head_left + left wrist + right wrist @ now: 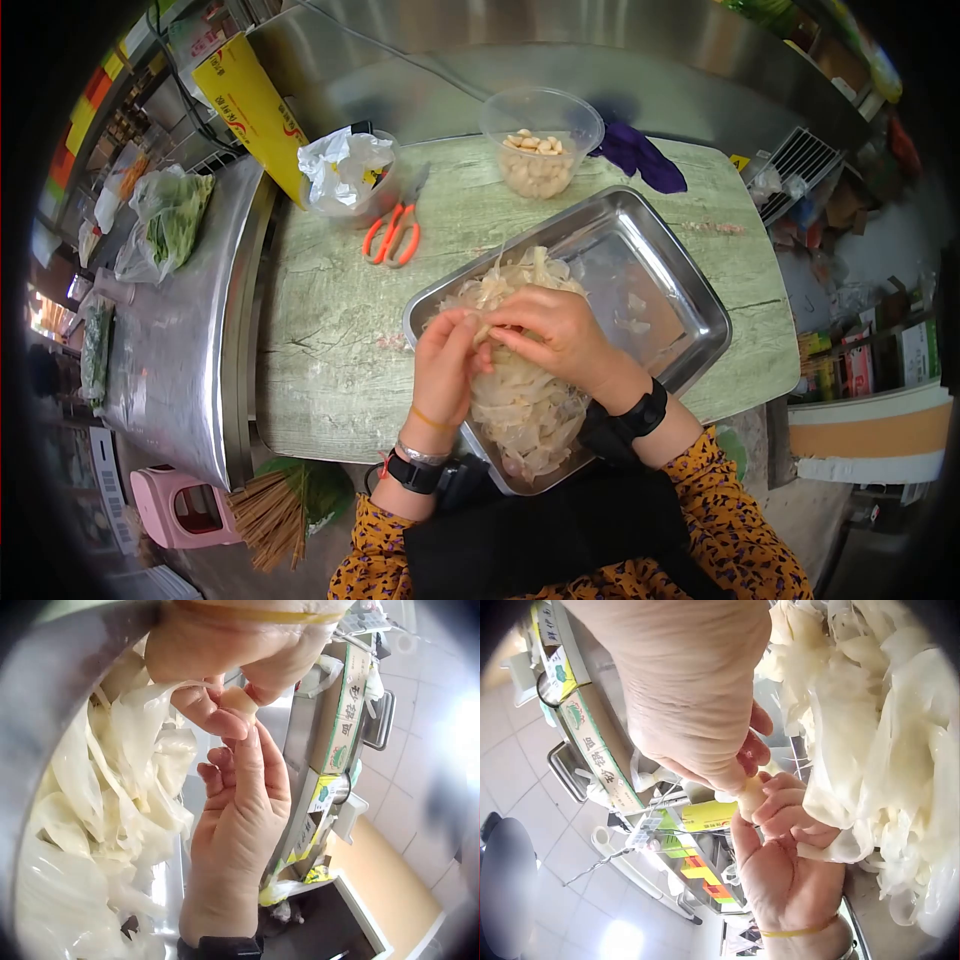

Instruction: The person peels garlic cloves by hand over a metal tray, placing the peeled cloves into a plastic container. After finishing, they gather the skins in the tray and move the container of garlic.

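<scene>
Left wrist: left fingers (pixel 225 724) and right fingers (pixel 250 761) clamped on 1 smooth piece (pixel 238 701), perhaps garlic, beside limp, translucent sheets (pixel 142 720).

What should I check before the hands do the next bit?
1. Small, smooth, pale clove pinched by left hand and right hand: ok.
2. All its skin off: cannot tell, fingers cover part.
3. Shiny rectangular metal tray under the hands: ok.
4. Clear round plastic bowl upright, with room above its pale cloves: ok.
5. Orange-handled metal scissors away from fingers: ok.
</scene>
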A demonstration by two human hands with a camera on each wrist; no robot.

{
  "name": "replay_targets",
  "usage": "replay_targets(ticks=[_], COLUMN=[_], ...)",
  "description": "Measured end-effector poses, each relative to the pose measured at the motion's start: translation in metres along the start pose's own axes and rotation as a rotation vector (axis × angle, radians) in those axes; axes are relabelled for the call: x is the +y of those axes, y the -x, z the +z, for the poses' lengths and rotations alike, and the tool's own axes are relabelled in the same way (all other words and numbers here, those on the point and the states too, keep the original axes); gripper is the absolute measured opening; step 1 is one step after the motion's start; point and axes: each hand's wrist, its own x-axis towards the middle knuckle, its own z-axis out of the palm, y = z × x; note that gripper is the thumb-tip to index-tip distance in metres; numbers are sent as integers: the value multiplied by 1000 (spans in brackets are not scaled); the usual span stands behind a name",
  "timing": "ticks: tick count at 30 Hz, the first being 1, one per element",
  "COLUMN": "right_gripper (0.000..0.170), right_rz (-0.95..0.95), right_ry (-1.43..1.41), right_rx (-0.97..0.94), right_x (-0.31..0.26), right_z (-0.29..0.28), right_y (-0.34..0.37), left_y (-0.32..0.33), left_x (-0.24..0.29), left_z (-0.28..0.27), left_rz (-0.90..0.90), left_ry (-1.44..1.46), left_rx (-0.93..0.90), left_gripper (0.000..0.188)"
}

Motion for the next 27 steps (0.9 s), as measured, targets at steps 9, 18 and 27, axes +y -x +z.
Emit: replay_targets(ticks=[9, 18, 27], right_gripper=[7, 13, 8], right_rz=[-71, -48, -34], right_ry=[314, 302, 343], right_rx=[-2, -51, -110], right_x=[-7, -3, 2], right_z=[-1, -2, 0], right_y=[3, 6, 10], left_y=[-1, 0, -3], left_x=[-7, -11, -15], left_z=[6, 5, 9], left_rz=[42, 88, 134], left_ry=[-99, -252, -354], left_rx=[123, 100, 148], left_gripper=[15, 16, 18])
